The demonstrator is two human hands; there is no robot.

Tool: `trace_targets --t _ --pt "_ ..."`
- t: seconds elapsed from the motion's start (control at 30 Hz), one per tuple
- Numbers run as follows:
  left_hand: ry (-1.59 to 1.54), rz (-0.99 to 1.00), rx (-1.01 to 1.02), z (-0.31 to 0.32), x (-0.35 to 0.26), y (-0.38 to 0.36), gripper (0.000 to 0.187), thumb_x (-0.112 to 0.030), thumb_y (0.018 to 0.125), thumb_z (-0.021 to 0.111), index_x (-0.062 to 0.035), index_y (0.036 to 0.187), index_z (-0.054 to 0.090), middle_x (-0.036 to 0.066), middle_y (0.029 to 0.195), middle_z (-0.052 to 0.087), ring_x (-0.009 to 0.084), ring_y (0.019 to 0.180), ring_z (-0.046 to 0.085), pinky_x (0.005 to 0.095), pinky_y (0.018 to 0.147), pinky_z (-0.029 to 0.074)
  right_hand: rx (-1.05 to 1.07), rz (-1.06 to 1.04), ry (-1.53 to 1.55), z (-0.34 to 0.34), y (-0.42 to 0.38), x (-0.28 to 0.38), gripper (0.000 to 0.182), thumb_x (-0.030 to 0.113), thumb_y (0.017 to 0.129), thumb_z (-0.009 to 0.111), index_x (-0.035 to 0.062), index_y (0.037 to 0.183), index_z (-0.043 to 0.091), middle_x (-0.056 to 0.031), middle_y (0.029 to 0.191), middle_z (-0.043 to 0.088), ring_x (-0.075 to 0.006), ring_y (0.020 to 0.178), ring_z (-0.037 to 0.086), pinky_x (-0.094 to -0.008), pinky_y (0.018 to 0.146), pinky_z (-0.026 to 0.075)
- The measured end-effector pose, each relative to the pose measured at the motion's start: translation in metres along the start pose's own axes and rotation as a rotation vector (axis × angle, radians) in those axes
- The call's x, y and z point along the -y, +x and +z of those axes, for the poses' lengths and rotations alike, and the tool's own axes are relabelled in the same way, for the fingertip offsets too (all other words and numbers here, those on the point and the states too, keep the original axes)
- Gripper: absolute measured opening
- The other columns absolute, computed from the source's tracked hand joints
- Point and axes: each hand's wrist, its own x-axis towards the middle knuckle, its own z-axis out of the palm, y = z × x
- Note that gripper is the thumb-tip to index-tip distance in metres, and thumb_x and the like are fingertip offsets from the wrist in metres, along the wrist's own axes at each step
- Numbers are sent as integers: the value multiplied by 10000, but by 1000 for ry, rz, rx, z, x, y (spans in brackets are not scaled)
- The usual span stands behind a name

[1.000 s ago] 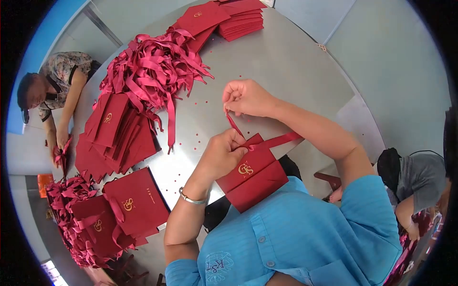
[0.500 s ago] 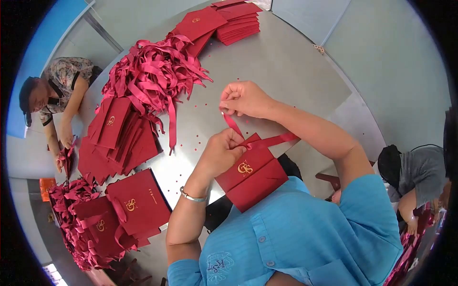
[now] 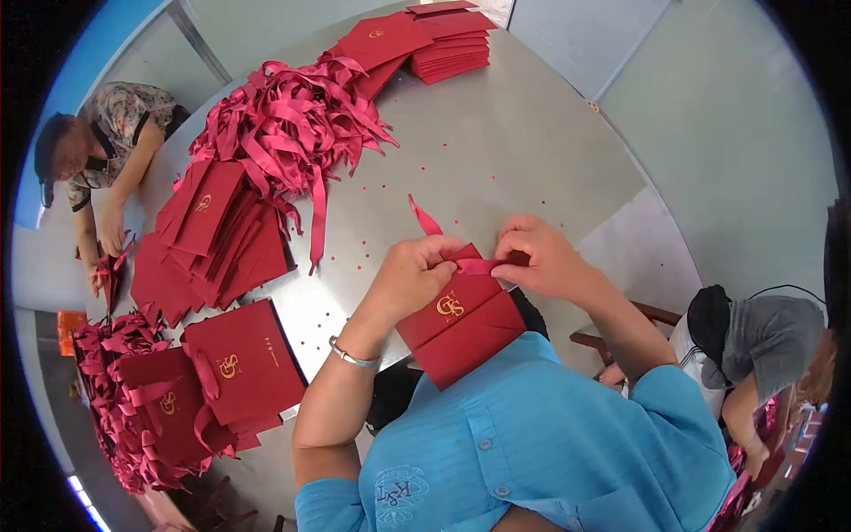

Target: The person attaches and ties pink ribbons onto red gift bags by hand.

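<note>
A red paper gift bag [image 3: 460, 331] with a gold monogram is tilted in front of my blue shirt. My left hand [image 3: 415, 279], a silver bracelet on its wrist, is closed on the bag's top edge, thumb and fingers pinched where the ribbon passes. Between my two hands a pink ribbon [image 3: 477, 266] runs along that edge. My right hand [image 3: 539, 259] pinches the ribbon just right of the bag. The ribbon's other end [image 3: 423, 215] sticks up free beyond my left fingers.
A heap of pink ribbons [image 3: 288, 129] and stacked red bags [image 3: 208, 230] lie on the metal table [image 3: 532, 124]. More flat bags [image 3: 450, 55] are at the far edge. Ribboned bags [image 3: 244, 368] stand at lower left. One co-worker [image 3: 120, 151] handles bags at left; another person [image 3: 762, 346] is at right.
My right hand has let go of the ribbon's upper end and come down right of the bag, now pinching the ribbon's other part. My left hand keeps its hold on the bag.
</note>
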Motion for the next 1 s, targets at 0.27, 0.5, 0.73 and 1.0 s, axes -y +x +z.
trace_targets --t 0.27,0.5,0.73,1.0 --pt "50 -31 -15 -2 9 3 228 26 841 606 16 1066 642 41 793 680 62 730 607 215 663 491 132 262 298 -34 -5 18 118 54 830 646 25 932 593 -38 730 632 -90 651 586 -246 550 471" --pt "106 -15 0 -7 9 4 173 5 838 603 22 1004 647 46 800 679 75 728 615 221 657 493 234 230 926 -54 -13 27 182 49 848 646 10 1019 597 -22 766 630 -72 661 585 -217 588 449" --pt "114 -14 -17 -5 8 4 130 -8 837 598 21 953 648 41 776 669 75 705 605 230 641 487 167 157 1275 -36 -11 14 187 119 839 673 -10 948 594 -83 744 614 -120 571 560 -261 478 434" --pt "99 -10 -17 -3 17 6 118 -3 829 597 21 934 647 36 769 663 73 695 595 226 624 480 0 43 1466 -16 -6 5 199 7 813 631 8 1012 651 -101 812 630 -175 632 594 -274 515 459"
